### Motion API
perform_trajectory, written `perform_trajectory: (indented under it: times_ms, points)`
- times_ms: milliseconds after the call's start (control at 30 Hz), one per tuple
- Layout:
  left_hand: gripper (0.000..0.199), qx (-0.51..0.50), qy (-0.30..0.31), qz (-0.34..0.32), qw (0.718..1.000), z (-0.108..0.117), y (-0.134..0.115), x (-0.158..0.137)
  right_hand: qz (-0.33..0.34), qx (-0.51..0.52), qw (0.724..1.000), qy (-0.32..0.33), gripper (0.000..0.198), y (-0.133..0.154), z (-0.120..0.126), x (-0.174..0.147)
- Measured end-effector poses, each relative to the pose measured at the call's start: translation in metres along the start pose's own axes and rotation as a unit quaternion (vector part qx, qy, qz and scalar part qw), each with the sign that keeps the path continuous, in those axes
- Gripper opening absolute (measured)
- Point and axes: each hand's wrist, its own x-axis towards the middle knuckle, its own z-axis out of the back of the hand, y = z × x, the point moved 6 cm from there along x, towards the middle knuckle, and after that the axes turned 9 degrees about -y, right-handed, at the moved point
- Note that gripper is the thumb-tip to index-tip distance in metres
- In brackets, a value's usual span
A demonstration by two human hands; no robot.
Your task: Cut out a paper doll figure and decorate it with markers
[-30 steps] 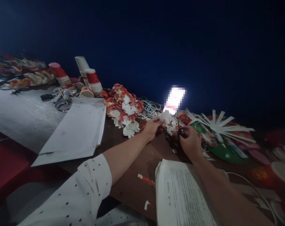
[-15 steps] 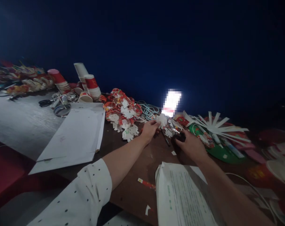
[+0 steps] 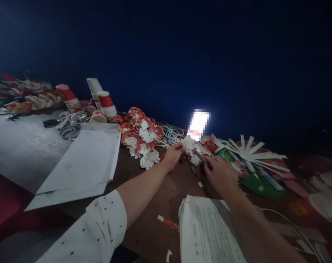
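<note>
My left hand [image 3: 174, 157] pinches a small white paper cut-out [image 3: 188, 143] in front of a bright, blurred-out screen. In my right hand [image 3: 220, 173] is a pair of scissors [image 3: 200, 156], its blades pointing up and left at the cut-out's right edge. Whether the blades touch the paper is hard to tell. Below the cut-out lies a dark pen [image 3: 192, 168] on the brown table [image 3: 155, 204]. A heap of red and white paper cut-outs [image 3: 144, 131] sits left of my left hand.
White boards [image 3: 80, 164] lie at left, with stacked paper cups [image 3: 107, 104] behind. Black-handled scissors [image 3: 51, 123] rest beyond them. At right are a fringed white paper piece [image 3: 249, 155] and a green disc [image 3: 260, 186]. A printed paper stack [image 3: 206, 230] lies in front, near a pale cable [image 3: 289, 223].
My right hand has turned and moved slightly left, bringing the scissors closer to the cut-out. The left hand keeps its pinch. The whole view has shifted a little.
</note>
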Motion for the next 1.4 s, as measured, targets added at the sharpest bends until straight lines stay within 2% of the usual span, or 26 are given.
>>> perform_trajectory:
  times_ms: [100, 267, 433, 533, 633, 733, 933, 1100, 1300, 1400]
  points:
    - [0.014, 0.009, 0.017, -0.004, 1.0, -0.001, 0.003, 0.003, 0.023, 0.069, 0.997, -0.019, 0.035, 0.019, -0.003, -0.004]
    - [0.015, 0.033, 0.031, -0.014, 0.999, -0.001, 0.006, 0.006, 0.016, 0.059, 0.996, 0.065, 0.038, 0.036, -0.021, -0.006]
    - [0.02, 0.051, 0.026, -0.007, 0.998, -0.001, 0.008, 0.006, -0.001, 0.058, 0.991, 0.124, 0.026, 0.031, -0.027, -0.007]
    - [0.021, 0.058, 0.026, -0.002, 0.998, 0.0, 0.008, 0.005, -0.018, 0.086, 0.988, 0.124, 0.023, 0.025, -0.027, -0.009]
    - [0.018, 0.06, 0.023, -0.018, 0.998, 0.0, 0.007, 0.005, -0.062, 0.14, 0.983, 0.103, 0.022, 0.016, -0.03, -0.01]
    - [0.017, 0.068, 0.029, -0.024, 0.997, 0.0, 0.008, 0.005, -0.111, 0.226, 0.966, 0.065, 0.024, 0.004, -0.036, -0.009]
    - [0.017, 0.071, 0.03, -0.031, 0.997, -0.001, 0.006, 0.004, -0.164, 0.376, 0.912, -0.017, 0.029, -0.007, -0.044, -0.007]
    - [0.023, 0.06, 0.041, -0.033, 0.997, -0.003, 0.006, 0.003, -0.194, 0.459, 0.867, -0.024, 0.034, -0.004, -0.044, -0.009]
    - [0.026, 0.049, 0.034, -0.024, 0.998, -0.004, 0.007, 0.004, -0.23, 0.504, 0.832, -0.02, 0.047, -0.003, -0.042, -0.008]
    - [0.027, 0.047, 0.03, -0.012, 0.998, -0.005, 0.006, 0.003, -0.229, 0.515, 0.825, -0.026, 0.049, -0.002, -0.041, -0.008]
